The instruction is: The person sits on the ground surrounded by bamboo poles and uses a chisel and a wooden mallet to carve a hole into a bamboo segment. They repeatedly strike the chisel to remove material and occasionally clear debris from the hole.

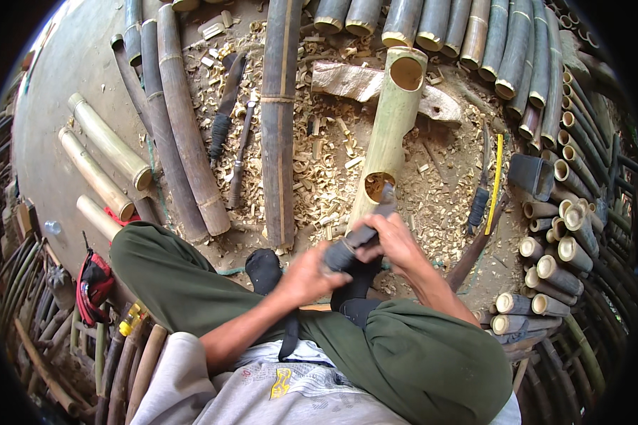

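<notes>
A pale green bamboo tube (386, 131) lies lengthwise in front of me, with one opening cut near its far end and another near its close end. My left hand (307, 278), slightly blurred, is closed round the dark wrapped handle of a knife (340, 256). Further forward, my right hand (395, 244) grips the same knife where handle and blade meet. The blade's end reaches the nearer opening in the bamboo; how deep it goes I cannot tell. The tube's near end is hidden behind my hands. The far part of the tube rests on a pale wood block (354, 81).
A dark bamboo pole (278, 127) lies left of the tube. Beyond it are a wrapped-handle knife (227, 106) and a slim tool (242, 152). At right lie another knife (479, 191) and a yellow strip (495, 184). Cut bamboo (560, 276) is stacked rightward; shavings cover the ground.
</notes>
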